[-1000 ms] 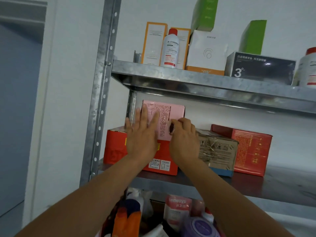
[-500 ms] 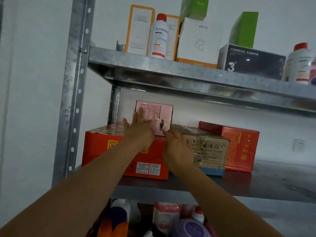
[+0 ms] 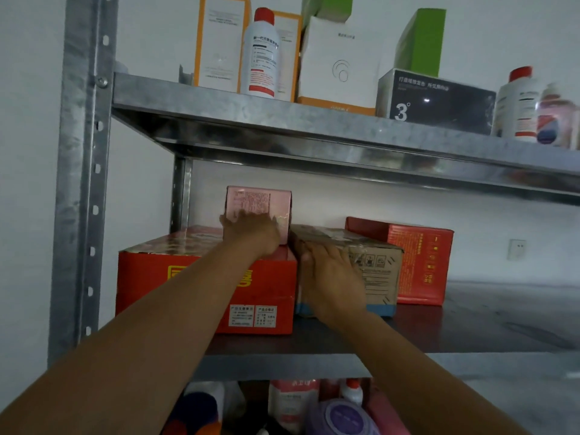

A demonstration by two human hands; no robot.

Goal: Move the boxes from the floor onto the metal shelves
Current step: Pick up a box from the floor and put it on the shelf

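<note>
- On the middle metal shelf [image 3: 470, 324], a pink box [image 3: 259, 202] stands upright atop a large red box [image 3: 175, 277] near the rear-left post, apparently stacked there to spare shelf room.
- Left hand [image 3: 254, 233] presses flat against the pink box's front face, fingers straight and slightly apart, likely seating it deeper.
- Right hand [image 3: 329, 277] lies on the near-left corner of a taped cardboard box [image 3: 376, 268] just beside the red one, fingers extended and close together, seemingly steadying it.
- The 2 forearms reach up and forward, converging.
</note>
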